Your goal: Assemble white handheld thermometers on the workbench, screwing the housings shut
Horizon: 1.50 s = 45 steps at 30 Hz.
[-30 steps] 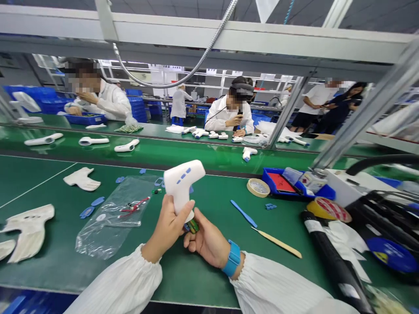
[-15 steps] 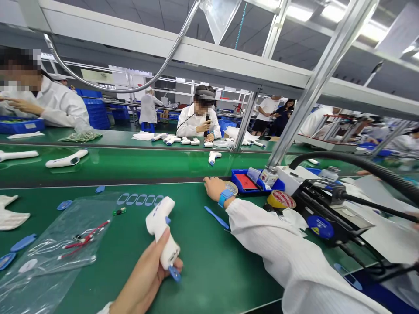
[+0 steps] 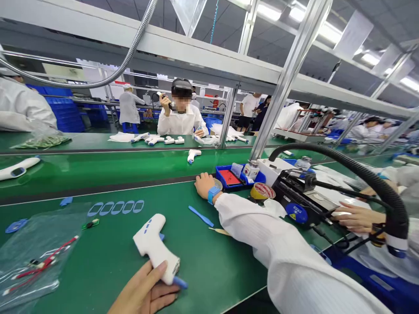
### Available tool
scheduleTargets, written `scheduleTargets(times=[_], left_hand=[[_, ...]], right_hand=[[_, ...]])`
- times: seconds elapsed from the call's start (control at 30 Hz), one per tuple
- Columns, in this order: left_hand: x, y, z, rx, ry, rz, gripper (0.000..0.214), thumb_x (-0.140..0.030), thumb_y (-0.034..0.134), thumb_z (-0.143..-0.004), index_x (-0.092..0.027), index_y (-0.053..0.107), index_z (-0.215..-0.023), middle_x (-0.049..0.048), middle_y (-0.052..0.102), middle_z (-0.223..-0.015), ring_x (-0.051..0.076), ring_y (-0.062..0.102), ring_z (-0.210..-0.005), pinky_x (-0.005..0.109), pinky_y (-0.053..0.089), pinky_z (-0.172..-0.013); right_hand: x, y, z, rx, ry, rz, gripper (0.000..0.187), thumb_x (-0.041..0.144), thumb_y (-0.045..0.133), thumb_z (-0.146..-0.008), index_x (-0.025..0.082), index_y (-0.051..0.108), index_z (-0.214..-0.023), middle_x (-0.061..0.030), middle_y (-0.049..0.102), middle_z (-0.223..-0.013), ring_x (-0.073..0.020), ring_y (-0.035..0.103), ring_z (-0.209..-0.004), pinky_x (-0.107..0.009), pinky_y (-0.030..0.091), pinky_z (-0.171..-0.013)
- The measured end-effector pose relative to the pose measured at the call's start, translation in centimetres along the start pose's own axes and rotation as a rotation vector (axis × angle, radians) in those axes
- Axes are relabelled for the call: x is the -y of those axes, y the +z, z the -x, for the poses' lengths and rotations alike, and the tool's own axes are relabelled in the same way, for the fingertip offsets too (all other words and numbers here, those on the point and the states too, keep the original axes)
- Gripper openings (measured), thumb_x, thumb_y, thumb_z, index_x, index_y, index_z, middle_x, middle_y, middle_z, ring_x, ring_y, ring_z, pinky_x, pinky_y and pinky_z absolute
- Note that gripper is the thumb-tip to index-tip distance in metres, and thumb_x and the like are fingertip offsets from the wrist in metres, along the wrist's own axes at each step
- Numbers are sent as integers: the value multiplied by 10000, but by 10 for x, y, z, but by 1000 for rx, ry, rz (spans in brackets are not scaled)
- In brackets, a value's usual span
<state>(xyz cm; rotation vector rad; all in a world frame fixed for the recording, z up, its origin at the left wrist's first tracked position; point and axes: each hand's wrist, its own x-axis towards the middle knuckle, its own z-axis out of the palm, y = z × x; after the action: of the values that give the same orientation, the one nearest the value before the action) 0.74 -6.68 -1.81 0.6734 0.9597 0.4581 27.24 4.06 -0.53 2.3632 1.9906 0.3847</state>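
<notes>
My left hand [image 3: 147, 283] grips a white forehead thermometer [image 3: 157, 246] by its handle, thumb on top. The thermometer lies tilted just over the green mat, with a blue cover [image 3: 180, 282] sticking out at the handle's end. At the far edge of the mat, my right hand [image 3: 205, 186] rests palm down, fingers stretched and slightly apart, beside a roll of tape [image 3: 218, 184] that it partly hides. A blue pry tool [image 3: 200, 216] and a tan pointed stick [image 3: 219, 231] lie near my right sleeve.
Blue frames [image 3: 119, 207] lie in a row beside a small circuit board [image 3: 90, 224] and a plastic bag [image 3: 39, 244] with red wires. A blue tray [image 3: 225, 187], yellow tape [image 3: 262, 191] and black machine [image 3: 296, 196] stand right. Another thermometer [image 3: 194, 155] lies on the belt [image 3: 140, 168]. A co-worker's hand [image 3: 360, 218] is at right.
My view has swung to the right. The thermometer in my left hand has turned and lies flatter. My right hand stays by the tape roll. The person opposite has raised a hand.
</notes>
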Motion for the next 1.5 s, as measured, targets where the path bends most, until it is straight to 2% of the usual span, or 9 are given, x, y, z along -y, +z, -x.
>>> scheduleTargets(times=[0.27, 0.5, 0.63, 0.83, 1.03, 1.27, 1.37, 1.43, 1.5], left_hand=[[-2, -33, -6, 206, -11, -489, 557, -616, 657, -637, -192, 562, -986, 5, 602, -752, 142, 627, -539, 215, 464, -475], [-49, 4, -29, 110, 600, -1106, 322, -457, 489, -821, -216, 642, -970, 23, 642, -881, 174, 593, -789, 259, 467, -697], [-84, 54, -95, -37, 653, -1245, 338, -319, 543, -829, -154, 580, -1121, 70, 618, -1072, 194, 596, -921, 304, 463, -833], [-103, 108, -189, -243, 608, -1297, 313, -302, 545, -871, -152, 527, -1145, 86, 554, -1154, 214, 571, -988, 419, 492, -821], [-99, 135, -215, -149, 693, -1336, 270, -301, 526, -883, -163, 551, -1114, 82, 565, -1142, 200, 576, -972, 401, 495, -824], [-125, 124, -163, 36, 787, -1349, 267, -245, 497, -890, -144, 558, -1129, 86, 598, -1124, 196, 575, -990, 366, 458, -876], [-124, 95, -107, 188, 779, -1359, 299, -302, 536, -854, -191, 581, -1128, 34, 616, -1134, 175, 570, -1016, 265, 437, -875], [-112, 71, -69, 298, 756, -1393, 321, -375, 604, -796, -225, 618, -1079, 10, 620, -1134, 182, 559, -1039, 252, 418, -891], [-92, 46, -39, 442, 739, -1486, 370, -429, 603, -788, -234, 607, -1102, 29, 605, -1147, 194, 541, -1061, 275, 401, -916]], right_hand=[[-86, -67, 107, -8, -274, -107, 248, 227, 469, -899, 170, 595, -1105, -96, 618, -1049, -210, 552, -986, -343, 463, -864], [-162, -36, 234, -123, -417, 183, 488, -37, 368, -749, 193, 582, -1123, -106, 650, -972, -221, 622, -784, -350, 536, -645], [-158, -13, 243, -175, -494, 319, 854, -143, 341, -506, 220, 475, -1267, -131, 589, -1173, -242, 616, -959, -371, 540, -722], [-148, -10, 215, -192, -663, 219, 430, -33, 408, -727, 204, 607, -1026, -144, 613, -1140, -259, 605, -981, -390, 536, -735], [-160, -4, 222, -315, -577, 3, 504, -33, 332, -752, 241, 604, -1075, -101, 613, -1137, -209, 582, -1013, -346, 513, -776], [-131, -38, 239, -719, -22, -771, 317, 265, 671, -738, 327, 615, -1045, -38, 631, -1049, -230, 625, -914, -350, 525, -776], [-94, -69, 219, -925, 187, -1199, 422, 505, 454, -866, 429, 411, -1278, -14, 628, -1008, -254, 602, -956, -477, 499, -828], [-67, -87, 200, -1103, 246, -1544, 371, 575, 449, -846, 386, 542, -1151, 7, 602, -808, -209, 609, -749, -438, 511, -775], [-41, -102, 182, -1067, 248, -1817, 390, 617, 486, -805, 305, 613, -1001, 26, 533, -653, -163, 556, -602, -346, 514, -642]])
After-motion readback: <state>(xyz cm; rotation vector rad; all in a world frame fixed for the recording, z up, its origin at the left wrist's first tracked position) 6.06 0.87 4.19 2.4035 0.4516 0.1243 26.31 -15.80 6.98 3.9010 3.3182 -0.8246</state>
